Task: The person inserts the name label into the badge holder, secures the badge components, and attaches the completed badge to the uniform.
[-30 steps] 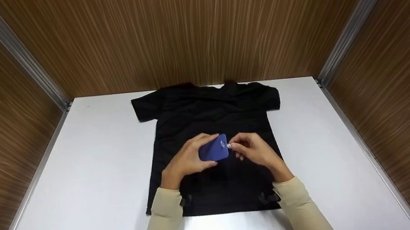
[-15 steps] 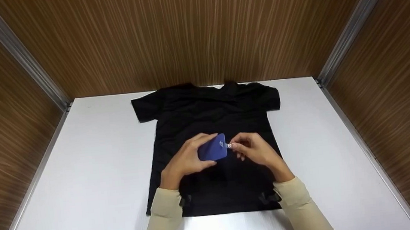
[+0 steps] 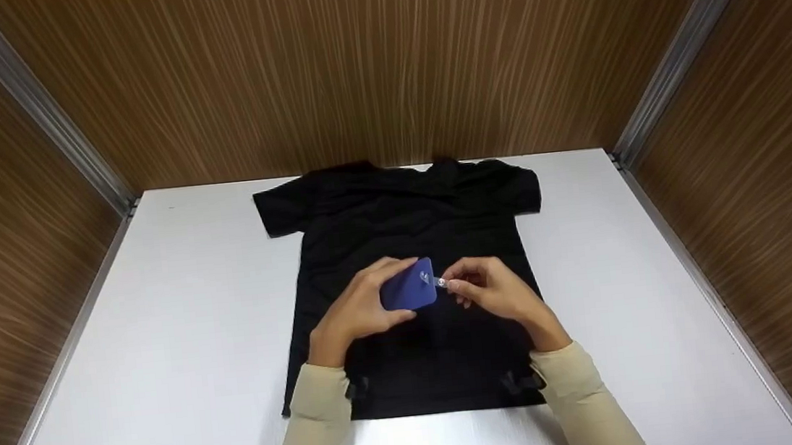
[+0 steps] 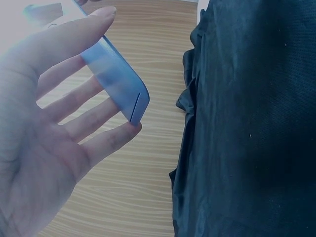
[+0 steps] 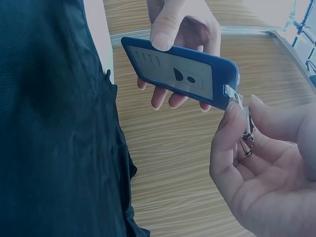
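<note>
A blue ID badge holder [image 3: 408, 291] is gripped at its long edges by my left hand [image 3: 360, 307], thumb on one side and fingers on the other. In the right wrist view, the badge holder [image 5: 173, 74] shows a pale card with printed text and a dark figure. My right hand [image 3: 495, 290] pinches a small badge clip [image 5: 248, 129] between thumb and forefinger. Its clear strap [image 5: 232, 93] runs through the slot at the badge holder's end. Both hands are over a black short-sleeved shirt [image 3: 425, 372], which lies spread out with its collar away from me.
Under the shirt is a white table [image 3: 180, 323]. A wood-grain panel [image 3: 366, 65] rises behind it, with similar panels and metal rails at both sides. The shirt's collar end lies close to the back panel.
The badge holder has shifted slightly left with my left hand. More of the strap shows between it and my right fingers. The right hand and the shirt stay nearly in place.
</note>
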Available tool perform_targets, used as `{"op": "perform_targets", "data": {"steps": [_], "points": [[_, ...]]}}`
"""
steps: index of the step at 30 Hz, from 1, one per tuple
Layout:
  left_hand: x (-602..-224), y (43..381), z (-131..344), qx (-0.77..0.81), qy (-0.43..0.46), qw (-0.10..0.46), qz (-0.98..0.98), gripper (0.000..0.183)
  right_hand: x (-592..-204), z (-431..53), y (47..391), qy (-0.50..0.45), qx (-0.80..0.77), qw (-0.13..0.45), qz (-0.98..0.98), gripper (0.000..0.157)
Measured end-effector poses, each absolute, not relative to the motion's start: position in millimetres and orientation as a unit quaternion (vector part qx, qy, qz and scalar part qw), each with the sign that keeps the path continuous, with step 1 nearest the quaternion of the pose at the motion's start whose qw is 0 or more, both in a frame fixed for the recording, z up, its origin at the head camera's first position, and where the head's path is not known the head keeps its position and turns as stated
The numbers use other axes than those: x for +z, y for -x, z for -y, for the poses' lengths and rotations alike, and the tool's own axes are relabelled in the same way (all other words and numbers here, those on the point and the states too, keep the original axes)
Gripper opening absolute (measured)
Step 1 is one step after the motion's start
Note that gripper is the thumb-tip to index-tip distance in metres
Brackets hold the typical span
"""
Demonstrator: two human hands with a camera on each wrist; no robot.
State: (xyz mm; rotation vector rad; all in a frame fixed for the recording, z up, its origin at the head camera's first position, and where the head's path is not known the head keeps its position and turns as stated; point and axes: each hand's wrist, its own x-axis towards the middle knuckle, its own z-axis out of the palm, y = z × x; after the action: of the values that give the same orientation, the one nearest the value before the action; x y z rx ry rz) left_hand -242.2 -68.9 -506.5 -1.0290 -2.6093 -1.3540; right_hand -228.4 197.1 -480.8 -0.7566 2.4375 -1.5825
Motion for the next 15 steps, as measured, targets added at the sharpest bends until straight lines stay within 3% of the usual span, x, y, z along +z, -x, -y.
{"op": "perform_targets", "data": {"steps": [15], "points": [[-506.8, 243.1, 69.8, -0.434, 0.333, 0.020, 0.837, 0.078, -480.0, -195.2, 227.6, 0.235, -0.538, 0.061, -0.807, 0.017]]}}
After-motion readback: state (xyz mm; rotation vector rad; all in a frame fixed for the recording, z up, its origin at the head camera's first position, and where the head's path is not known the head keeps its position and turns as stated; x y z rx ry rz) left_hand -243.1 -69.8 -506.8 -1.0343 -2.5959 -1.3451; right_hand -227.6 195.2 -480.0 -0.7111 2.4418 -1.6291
